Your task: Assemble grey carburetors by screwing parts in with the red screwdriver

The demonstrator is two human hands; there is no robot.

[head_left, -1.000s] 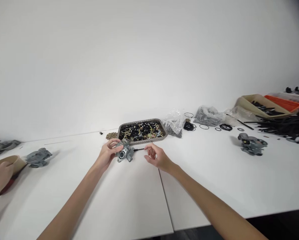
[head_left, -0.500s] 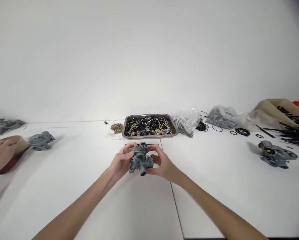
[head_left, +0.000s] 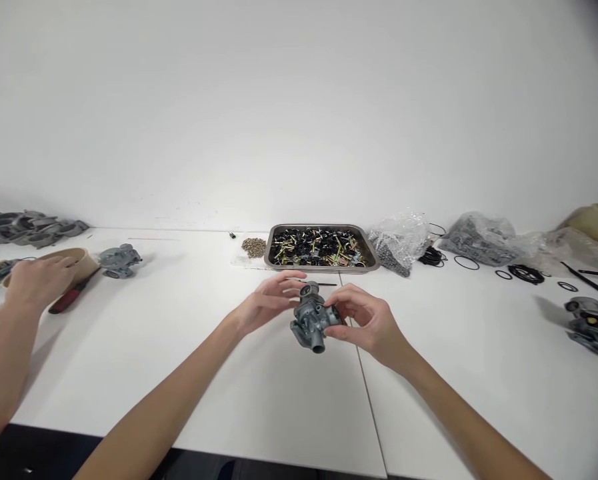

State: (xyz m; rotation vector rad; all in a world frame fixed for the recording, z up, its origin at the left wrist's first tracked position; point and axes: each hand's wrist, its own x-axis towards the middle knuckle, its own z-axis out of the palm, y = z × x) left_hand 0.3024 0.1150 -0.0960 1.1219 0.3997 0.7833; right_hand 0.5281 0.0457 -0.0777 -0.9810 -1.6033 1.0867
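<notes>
A grey metal carburetor (head_left: 311, 321) is held just above the white table, its round pipe end pointing toward me. My right hand (head_left: 366, 320) grips it from the right between thumb and fingers. To its left, my left hand (head_left: 269, 303) has its fingers stretched out, their tips close to the carburetor's upper side; whether they touch it I cannot tell. Behind the carburetor lies a thin dark rod (head_left: 326, 285), partly hidden by the hands. Beyond that stands a metal tray (head_left: 323, 269) full of small black and brass-coloured parts.
Another person's hand (head_left: 41, 280) reaches into a beige bowl (head_left: 83, 260) at left, beside a red-handled tool (head_left: 67, 300). Other carburetors (head_left: 119, 260) (head_left: 593, 325) lie on both sides. Brass pieces (head_left: 254, 247), plastic bags (head_left: 396, 241) and black rings (head_left: 526, 273) line the back.
My view has swung left, so the table's things sit further right. My left hand has loosened from the carburetor and its fingers have straightened; my right hand keeps hold as the carburetor turns.
</notes>
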